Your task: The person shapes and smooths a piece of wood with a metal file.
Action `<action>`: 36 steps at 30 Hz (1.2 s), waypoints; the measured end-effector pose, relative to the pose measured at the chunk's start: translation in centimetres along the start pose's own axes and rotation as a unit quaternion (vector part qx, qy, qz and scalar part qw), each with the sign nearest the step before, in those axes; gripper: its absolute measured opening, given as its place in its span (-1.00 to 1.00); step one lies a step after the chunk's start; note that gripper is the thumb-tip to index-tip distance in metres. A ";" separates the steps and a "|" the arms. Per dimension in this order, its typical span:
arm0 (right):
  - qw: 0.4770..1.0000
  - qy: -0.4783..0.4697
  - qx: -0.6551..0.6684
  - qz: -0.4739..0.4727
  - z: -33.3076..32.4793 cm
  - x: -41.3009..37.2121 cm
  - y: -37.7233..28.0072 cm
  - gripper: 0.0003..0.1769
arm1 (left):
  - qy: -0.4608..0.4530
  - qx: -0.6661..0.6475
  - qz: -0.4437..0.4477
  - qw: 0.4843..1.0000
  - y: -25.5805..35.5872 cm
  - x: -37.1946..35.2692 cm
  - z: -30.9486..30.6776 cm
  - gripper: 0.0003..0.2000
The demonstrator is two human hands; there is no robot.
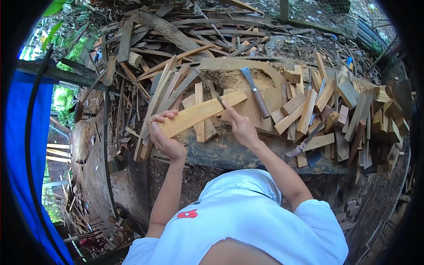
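**Both hands busy on a pale slat at the work block**

The left hand (165, 138) is clenched around the lower end of a long pale wooden slat (201, 112), fingers wrapped over its top edge. The slat slopes up and away across the near left part of a heavy dark timber work block (221, 152), its far end reaching toward the block's middle.

The right hand (240, 126) pinches a thin dark metal tool (213, 92). Its tip is at the slat's upper face and its shaft slants away toward the block's far side. What kind of tool it is cannot be told.

A flat-bladed chisel with a brown wooden handle (255, 92) lies loose on top of the block, just right of the slat's far end, and neither hand touches it.

A stack of short cut wood offcuts (335, 115) covers the block's right end. More long strips lean at its left end, beside the left hand. A heap of grey scrap boards (176, 39) lies beyond the block, and a blue tarpaulin (26, 145) hangs well to its left.
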State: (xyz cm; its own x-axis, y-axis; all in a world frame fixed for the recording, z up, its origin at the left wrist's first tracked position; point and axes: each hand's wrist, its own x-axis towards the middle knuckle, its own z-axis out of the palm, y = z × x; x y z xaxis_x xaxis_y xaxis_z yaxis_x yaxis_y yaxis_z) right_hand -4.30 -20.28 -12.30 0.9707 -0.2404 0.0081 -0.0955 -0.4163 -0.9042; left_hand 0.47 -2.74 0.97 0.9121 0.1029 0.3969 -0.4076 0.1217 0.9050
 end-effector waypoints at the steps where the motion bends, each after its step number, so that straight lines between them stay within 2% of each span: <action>1: 0.998 0.017 0.019 -0.051 0.4 0.0 -0.5 -0.38 | -0.004 -0.002 -0.007 1.000 0.2 0.2 0.1 -0.80; 3: 0.999 0.014 0.014 -0.041 0.1 0.6 1.1 -0.41 | 0.007 0.004 -0.008 1.000 -0.2 0.4 -0.5 -0.78; 5: 0.993 0.008 -0.021 0.118 -0.2 1.7 4.0 -0.43 | 0.019 0.008 -0.004 1.000 -0.5 0.5 -1.0 -0.77; 6: 0.993 0.010 -0.023 0.117 0.3 2.1 6.2 -0.43 | 0.017 0.007 -0.003 1.000 -0.7 0.4 -1.3 -0.77; 8: 0.993 0.081 -0.060 0.059 1.6 2.9 9.8 -0.42 | 0.013 0.005 -0.002 1.000 -0.7 0.4 -1.2 -0.77; 12: 0.999 0.037 -0.002 0.026 0.9 0.1 2.0 -0.41 | 0.009 0.009 0.005 1.000 -0.3 0.5 -0.4 -0.77; 15: 0.998 0.058 0.006 0.023 1.0 0.6 4.4 -0.42 | 0.008 -0.004 -0.010 1.000 -0.4 0.5 -0.6 -0.78; 16: 0.995 0.049 -0.012 0.090 1.0 1.4 6.0 -0.44 | 0.008 -0.020 -0.016 1.000 -0.4 0.6 -0.7 -0.79; 20: 0.989 0.053 -0.040 0.134 1.3 3.0 9.5 -0.45 | -0.011 -0.002 0.003 1.000 -0.2 0.5 -0.6 -0.79; 21: 0.989 0.053 -0.042 0.133 1.3 2.4 8.2 -0.45 | -0.010 -0.003 0.003 1.000 -0.3 0.5 -0.6 -0.79; 24: 0.998 0.031 0.035 0.038 0.8 0.1 2.1 -0.46 | 0.002 0.002 0.001 1.000 -0.5 1.0 -0.5 -0.78; 27: 0.997 0.052 -0.015 0.061 1.1 0.9 5.2 -0.46 | 0.005 0.004 -0.006 1.000 -0.6 1.1 -0.9 -0.77; 29: 0.989 0.033 -0.046 0.138 0.7 2.3 7.9 -0.46 | 0.004 0.004 -0.001 1.000 -0.5 1.3 -1.0 -0.77; 32: 0.982 -0.003 -0.054 0.182 -0.2 2.7 6.6 -0.45 | -0.003 0.006 0.002 1.000 -0.4 1.0 -0.6 -0.78; 34: 0.996 0.005 -0.008 0.086 0.1 1.4 3.2 -0.45 | -0.004 0.002 0.004 1.000 -0.3 0.9 -0.4 -0.79; 36: 0.997 -0.015 -0.002 0.081 0.0 0.9 1.2 -0.45 | 0.006 0.009 0.000 1.000 -0.3 1.0 -0.6 -0.79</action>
State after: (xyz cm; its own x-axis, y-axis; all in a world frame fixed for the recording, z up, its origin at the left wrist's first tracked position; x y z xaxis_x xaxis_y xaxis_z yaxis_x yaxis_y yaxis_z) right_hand -3.55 -21.02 -13.34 0.9484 -0.2789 -0.1509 -0.2526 -0.3770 -0.8911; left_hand 1.51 -2.05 1.00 0.9113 0.1150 0.3954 -0.4068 0.1033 0.9076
